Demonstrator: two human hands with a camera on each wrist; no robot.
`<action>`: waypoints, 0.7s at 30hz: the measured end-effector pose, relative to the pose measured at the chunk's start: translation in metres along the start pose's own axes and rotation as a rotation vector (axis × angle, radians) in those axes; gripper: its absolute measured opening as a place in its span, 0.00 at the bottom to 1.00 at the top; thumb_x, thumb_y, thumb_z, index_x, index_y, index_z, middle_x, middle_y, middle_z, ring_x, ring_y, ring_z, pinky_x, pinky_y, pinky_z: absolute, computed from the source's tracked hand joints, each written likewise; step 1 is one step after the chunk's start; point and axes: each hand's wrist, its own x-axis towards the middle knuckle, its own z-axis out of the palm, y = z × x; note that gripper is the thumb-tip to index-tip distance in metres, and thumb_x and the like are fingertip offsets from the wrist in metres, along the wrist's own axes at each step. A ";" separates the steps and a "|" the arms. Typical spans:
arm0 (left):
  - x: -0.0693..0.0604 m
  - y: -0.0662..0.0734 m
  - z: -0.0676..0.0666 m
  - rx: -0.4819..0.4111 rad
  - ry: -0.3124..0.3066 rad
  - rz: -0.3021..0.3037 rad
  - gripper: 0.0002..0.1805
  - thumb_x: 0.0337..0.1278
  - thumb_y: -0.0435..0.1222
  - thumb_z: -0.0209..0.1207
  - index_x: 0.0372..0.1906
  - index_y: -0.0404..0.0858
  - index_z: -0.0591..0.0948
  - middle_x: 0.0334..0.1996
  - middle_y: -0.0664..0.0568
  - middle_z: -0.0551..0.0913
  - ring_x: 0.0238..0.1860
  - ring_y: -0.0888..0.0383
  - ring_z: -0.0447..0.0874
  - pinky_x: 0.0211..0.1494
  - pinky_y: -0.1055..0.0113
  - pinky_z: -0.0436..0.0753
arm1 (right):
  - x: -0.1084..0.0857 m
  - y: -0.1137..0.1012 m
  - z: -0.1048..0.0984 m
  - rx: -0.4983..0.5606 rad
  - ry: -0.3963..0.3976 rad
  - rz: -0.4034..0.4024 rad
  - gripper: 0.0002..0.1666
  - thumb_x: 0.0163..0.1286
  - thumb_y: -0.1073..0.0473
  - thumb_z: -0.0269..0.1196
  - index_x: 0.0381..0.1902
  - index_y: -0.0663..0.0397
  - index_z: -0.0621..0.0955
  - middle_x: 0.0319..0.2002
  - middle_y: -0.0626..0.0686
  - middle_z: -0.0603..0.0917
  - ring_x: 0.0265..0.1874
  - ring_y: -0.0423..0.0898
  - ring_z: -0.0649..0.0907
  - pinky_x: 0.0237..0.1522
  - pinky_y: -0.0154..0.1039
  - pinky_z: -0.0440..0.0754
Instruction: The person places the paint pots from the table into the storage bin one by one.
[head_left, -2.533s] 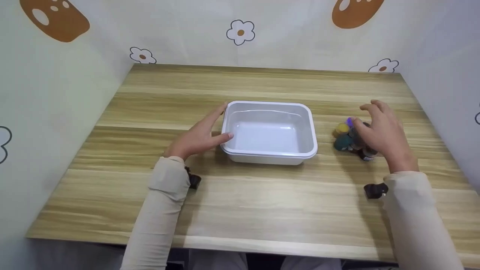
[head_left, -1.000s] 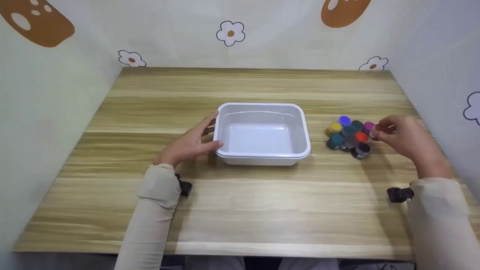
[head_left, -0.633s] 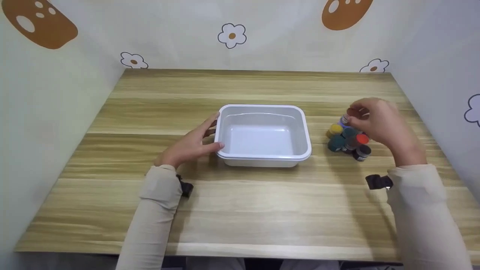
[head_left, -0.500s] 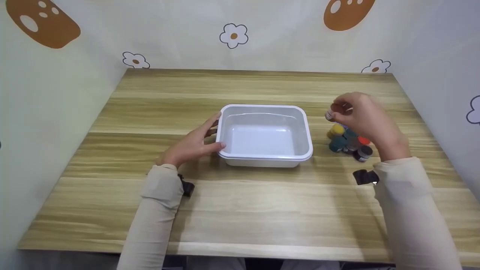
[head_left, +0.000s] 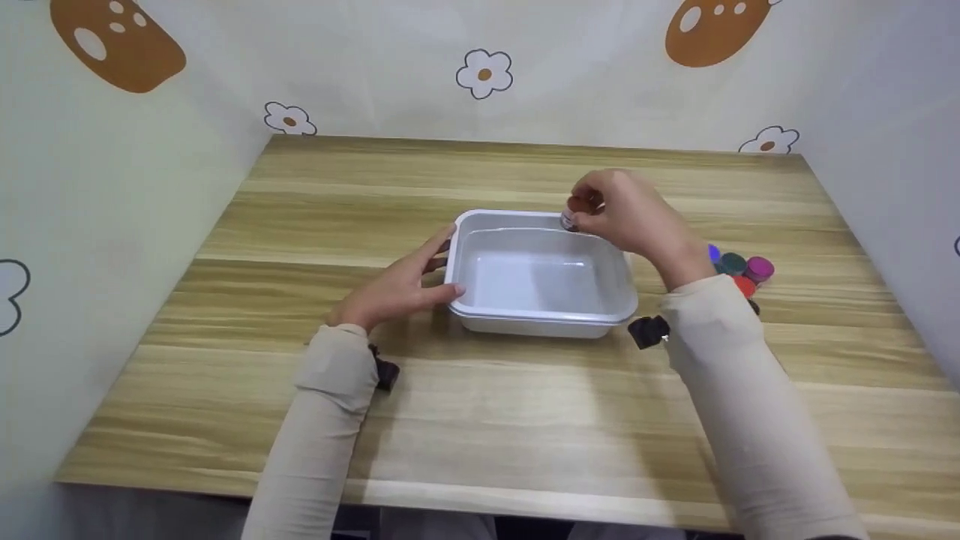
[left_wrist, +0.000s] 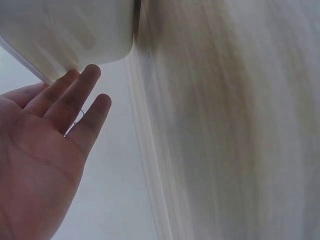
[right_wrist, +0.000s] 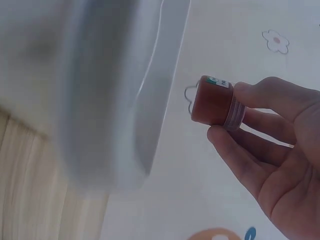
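A white plastic box (head_left: 544,311) stands at the middle of the table in the head view. My left hand (head_left: 401,289) rests on its left side, the thumb lying over the rim and the other fingers against the outer wall. In the left wrist view the fingers of the left hand (left_wrist: 55,130) are nearly straight beneath the rim. My right hand (head_left: 630,214) pinches a small paint jar (right_wrist: 214,102) of brownish-red paint by its clear lid, between thumb and fingers. The jar is tilted above the box's back right rim.
Right of the box, several paint jars stand close together, among them a magenta jar (head_left: 760,268), a dark green jar (head_left: 733,263) and a red jar (head_left: 743,286). My right forearm covers part of that group. A patterned wall (head_left: 375,75) borders the wooden table (head_left: 480,420).
My right hand picked the brownish-red paint jar from the right side of the group and carried it left to above the box. The left hand has stayed at the box.
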 end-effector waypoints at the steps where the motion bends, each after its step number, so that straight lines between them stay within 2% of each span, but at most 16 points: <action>1: 0.000 0.000 0.000 -0.003 0.000 0.002 0.51 0.60 0.45 0.64 0.81 0.51 0.46 0.75 0.47 0.60 0.74 0.48 0.61 0.73 0.48 0.65 | 0.003 -0.003 0.002 0.007 -0.006 -0.004 0.12 0.66 0.64 0.65 0.45 0.65 0.83 0.41 0.59 0.84 0.43 0.52 0.81 0.49 0.48 0.80; 7: 0.001 0.000 0.001 -0.011 0.007 0.021 0.51 0.59 0.46 0.65 0.81 0.50 0.47 0.74 0.46 0.62 0.73 0.50 0.63 0.73 0.52 0.66 | 0.019 -0.020 0.021 0.038 -0.038 -0.043 0.09 0.63 0.65 0.67 0.40 0.64 0.83 0.37 0.57 0.83 0.38 0.50 0.79 0.45 0.43 0.78; 12: 0.001 0.001 0.001 -0.001 0.002 0.019 0.52 0.59 0.47 0.65 0.81 0.50 0.46 0.75 0.46 0.61 0.73 0.49 0.61 0.74 0.52 0.64 | 0.028 -0.030 0.043 0.004 -0.084 -0.052 0.11 0.61 0.64 0.69 0.40 0.64 0.83 0.35 0.56 0.83 0.35 0.49 0.79 0.42 0.42 0.78; 15: 0.000 0.000 0.000 0.009 0.002 0.022 0.52 0.60 0.48 0.64 0.81 0.50 0.46 0.75 0.45 0.61 0.74 0.49 0.61 0.74 0.52 0.64 | 0.032 -0.036 0.056 -0.013 -0.117 -0.045 0.12 0.60 0.64 0.71 0.40 0.63 0.83 0.35 0.57 0.84 0.35 0.49 0.79 0.41 0.42 0.79; 21: -0.001 0.001 0.001 0.034 0.003 0.006 0.51 0.61 0.47 0.63 0.81 0.54 0.45 0.76 0.49 0.58 0.74 0.50 0.60 0.75 0.51 0.62 | 0.038 -0.045 0.080 -0.019 -0.173 -0.022 0.09 0.61 0.65 0.70 0.38 0.62 0.82 0.32 0.56 0.83 0.31 0.48 0.78 0.35 0.39 0.78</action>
